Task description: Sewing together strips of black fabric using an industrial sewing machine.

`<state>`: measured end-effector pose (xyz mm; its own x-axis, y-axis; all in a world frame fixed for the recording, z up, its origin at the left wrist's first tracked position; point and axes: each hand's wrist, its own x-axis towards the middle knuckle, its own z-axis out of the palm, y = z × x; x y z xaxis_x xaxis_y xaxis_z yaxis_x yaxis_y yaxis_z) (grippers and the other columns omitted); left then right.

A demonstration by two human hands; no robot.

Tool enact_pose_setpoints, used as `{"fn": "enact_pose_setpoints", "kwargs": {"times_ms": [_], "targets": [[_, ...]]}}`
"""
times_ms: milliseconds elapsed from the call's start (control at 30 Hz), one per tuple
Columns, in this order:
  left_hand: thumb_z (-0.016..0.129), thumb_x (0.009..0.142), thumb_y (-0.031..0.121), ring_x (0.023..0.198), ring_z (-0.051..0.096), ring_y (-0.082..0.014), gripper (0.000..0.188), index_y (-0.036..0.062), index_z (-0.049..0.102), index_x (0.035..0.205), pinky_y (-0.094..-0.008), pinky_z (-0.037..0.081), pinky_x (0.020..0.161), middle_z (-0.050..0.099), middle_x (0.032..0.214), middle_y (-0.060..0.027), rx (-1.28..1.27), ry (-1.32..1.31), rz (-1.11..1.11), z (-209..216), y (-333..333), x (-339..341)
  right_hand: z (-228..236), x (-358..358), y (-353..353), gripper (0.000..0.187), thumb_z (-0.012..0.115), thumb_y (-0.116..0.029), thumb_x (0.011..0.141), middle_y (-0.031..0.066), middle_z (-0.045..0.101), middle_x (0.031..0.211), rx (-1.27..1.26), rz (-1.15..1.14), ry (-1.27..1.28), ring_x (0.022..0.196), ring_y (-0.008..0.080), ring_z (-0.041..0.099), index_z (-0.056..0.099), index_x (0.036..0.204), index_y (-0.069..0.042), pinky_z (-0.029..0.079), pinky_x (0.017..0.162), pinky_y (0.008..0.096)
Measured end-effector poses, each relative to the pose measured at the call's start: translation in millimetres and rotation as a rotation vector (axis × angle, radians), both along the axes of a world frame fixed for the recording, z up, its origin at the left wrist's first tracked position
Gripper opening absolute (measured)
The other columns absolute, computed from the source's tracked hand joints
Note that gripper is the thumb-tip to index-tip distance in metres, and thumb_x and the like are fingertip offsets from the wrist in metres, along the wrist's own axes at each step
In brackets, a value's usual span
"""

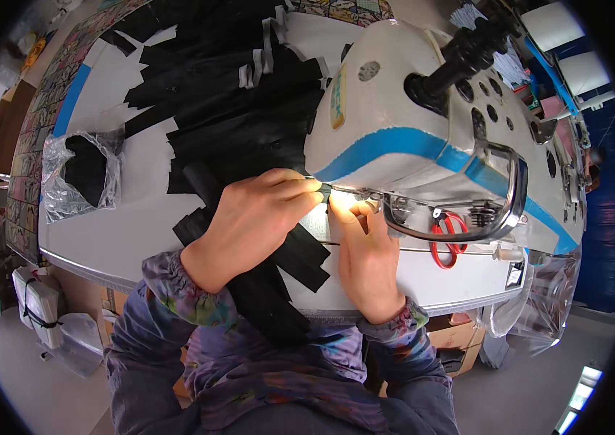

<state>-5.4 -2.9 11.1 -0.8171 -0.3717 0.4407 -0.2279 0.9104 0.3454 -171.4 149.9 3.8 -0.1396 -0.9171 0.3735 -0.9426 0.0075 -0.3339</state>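
Both my hands meet at the lit spot under the head of a white and blue sewing machine (pixel 387 156). My left hand (pixel 253 221) is closed, thumb and forefinger pinching a narrow edge of black fabric (pixel 325 193). Opposite it, my right hand (pixel 369 254) has its fingers bent and drawn together at the same edge, close to the presser foot; glare partly washes out its fingertips. Long black strips (pixel 267 297) run beneath my left hand and wrist, hanging over the table's front edge toward my lap. The needle itself is hidden.
A large heap of black fabric pieces (pixel 242 119) covers the table (pixel 115 235) beyond my left hand. Red-handled scissors (pixel 449 243) lie right of my right hand, behind the machine's metal guard (pixel 517 196). A clear plastic bag (pixel 50 185) with black contents sits far left.
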Motion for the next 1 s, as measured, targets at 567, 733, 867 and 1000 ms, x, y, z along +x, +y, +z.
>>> {"fn": "enact_pose_setpoints", "kwargs": {"times_ms": [567, 733, 867, 1000], "targets": [[0.071, 0.08, 0.003, 0.111, 0.075, -0.0243, 0.011, 0.0062, 0.07, 0.091, -0.0359, 0.063, 0.075, 0.074, 0.098, -0.005, -0.025, -0.02, 0.054, -5, -14, -9, -1, 1, 3, 0.061, 0.062, 0.01, 0.085, 0.0129, 0.066, 0.115, 0.008, 0.004, 0.006, 0.091, 0.0323, 0.068, 0.072, 0.142, -0.009, 0.05, 0.068, 0.0427], [0.072, 0.079, 0.004, 0.107, 0.075, -0.0233, 0.012, 0.0056, 0.07, 0.091, -0.0357, 0.063, 0.076, 0.074, 0.099, -0.0045, -0.048, -0.025, 0.098, -10, -15, -11, 3, 2, 5, 0.053, 0.06, 0.013, 0.085, 0.0123, 0.065, 0.109, 0.057, -0.025, -0.109, 0.089, 0.0325, 0.067, 0.076, 0.132, -0.007, 0.05, 0.07, 0.0416], [0.073, 0.079, 0.002, 0.094, 0.075, -0.0222, 0.012, 0.0068, 0.073, 0.09, -0.0353, 0.061, 0.073, 0.074, 0.096, -0.0028, -0.076, 0.132, 0.135, -6, -15, -11, 9, -11, 17, 0.042, 0.062, 0.015, 0.082, 0.0115, 0.064, 0.101, 0.058, 0.081, -0.414, 0.085, 0.0307, 0.064, 0.082, 0.113, -0.005, 0.05, 0.072, 0.0386], [0.075, 0.081, 0.001, 0.08, 0.074, -0.0243, 0.007, 0.0082, 0.075, 0.082, -0.036, 0.06, 0.069, 0.073, 0.084, -0.0002, 0.159, 0.245, -0.092, -3, -10, -4, 5, -9, 10, 0.043, 0.066, 0.014, 0.078, 0.0112, 0.064, 0.1, 0.03, 0.156, -0.325, 0.087, 0.0293, 0.063, 0.084, 0.111, -0.007, 0.05, 0.072, 0.0381]]}}
